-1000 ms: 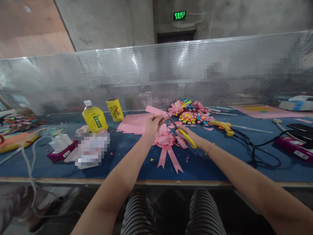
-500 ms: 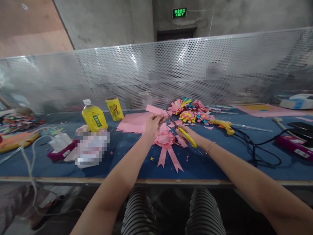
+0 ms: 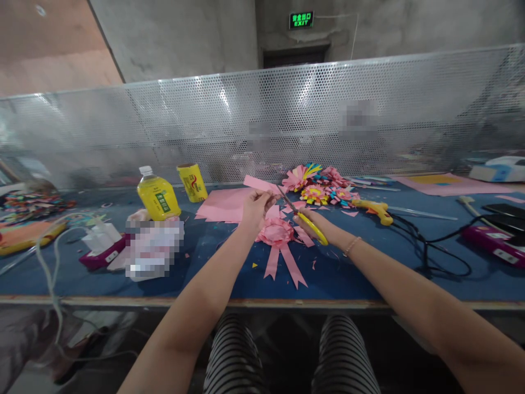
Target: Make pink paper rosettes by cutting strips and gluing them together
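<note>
Between its fingers my left hand [image 3: 257, 208] pinches a pink paper strip [image 3: 259, 184], which sticks out up and to the left. My right hand [image 3: 310, 223] is closed round the yellow handles of a pair of scissors [image 3: 315, 229]. The blades point up and left, with their tips close to the fingers of my left hand; whether they touch the paper I cannot tell. Just below both hands a pink paper rosette [image 3: 276, 233] with two notched ribbon tails lies on the blue tabletop [image 3: 205, 273]. Pink paper sheets [image 3: 223, 205] lie left of my left hand.
Behind my right hand is a pile of colourful paper flowers [image 3: 322, 186]. A yellow glue gun [image 3: 375, 210] trails a black cable to the right. On the left stand a yellow bottle [image 3: 158, 194], a yellow can [image 3: 192, 183] and a purple power strip [image 3: 102, 254]. A perforated metal screen [image 3: 184, 120] closes the back.
The scissor handles have shifted slightly up and left, and look closer together. My left hand still pinches the strip in almost the same place.
</note>
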Demonstrator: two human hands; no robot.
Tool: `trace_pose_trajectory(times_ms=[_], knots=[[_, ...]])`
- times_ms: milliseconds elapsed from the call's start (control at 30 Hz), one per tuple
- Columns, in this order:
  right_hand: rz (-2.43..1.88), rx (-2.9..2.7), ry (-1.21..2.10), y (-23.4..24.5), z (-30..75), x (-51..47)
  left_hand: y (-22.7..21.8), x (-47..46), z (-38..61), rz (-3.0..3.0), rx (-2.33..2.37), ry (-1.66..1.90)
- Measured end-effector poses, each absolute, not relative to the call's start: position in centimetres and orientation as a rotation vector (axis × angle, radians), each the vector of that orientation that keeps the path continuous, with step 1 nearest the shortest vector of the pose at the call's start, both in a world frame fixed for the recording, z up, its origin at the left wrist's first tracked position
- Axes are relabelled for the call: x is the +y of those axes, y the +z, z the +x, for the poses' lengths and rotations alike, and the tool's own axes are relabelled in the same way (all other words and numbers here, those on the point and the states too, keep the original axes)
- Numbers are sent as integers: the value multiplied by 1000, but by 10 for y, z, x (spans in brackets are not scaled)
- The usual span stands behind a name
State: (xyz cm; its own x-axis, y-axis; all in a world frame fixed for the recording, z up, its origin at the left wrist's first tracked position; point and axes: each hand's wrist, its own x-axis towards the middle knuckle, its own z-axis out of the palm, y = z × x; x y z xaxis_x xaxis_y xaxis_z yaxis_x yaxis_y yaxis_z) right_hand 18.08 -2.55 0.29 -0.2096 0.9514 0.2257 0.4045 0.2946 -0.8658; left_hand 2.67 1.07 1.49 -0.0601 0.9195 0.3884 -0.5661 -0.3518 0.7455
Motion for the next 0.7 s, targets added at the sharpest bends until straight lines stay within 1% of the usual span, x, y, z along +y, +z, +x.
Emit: trace_pose_trajectory(times_ms=[67,233,300,500,700], knots=[[-1213,-1723,923,6,180,-27,15,11,26,1037,495,1666],[-1209,-1547,1246,8,176,-28,15,14,25,1037,525,1675],[-1196,-1566,1228,5,176,-27,15,13,24,1040,535,1681],[-1158,-1729,975,-1,180,-25,17,13,21,1058,618,1681],[-1212,-1708,1017,1,179,-29,14,16,18,1103,650,1674]])
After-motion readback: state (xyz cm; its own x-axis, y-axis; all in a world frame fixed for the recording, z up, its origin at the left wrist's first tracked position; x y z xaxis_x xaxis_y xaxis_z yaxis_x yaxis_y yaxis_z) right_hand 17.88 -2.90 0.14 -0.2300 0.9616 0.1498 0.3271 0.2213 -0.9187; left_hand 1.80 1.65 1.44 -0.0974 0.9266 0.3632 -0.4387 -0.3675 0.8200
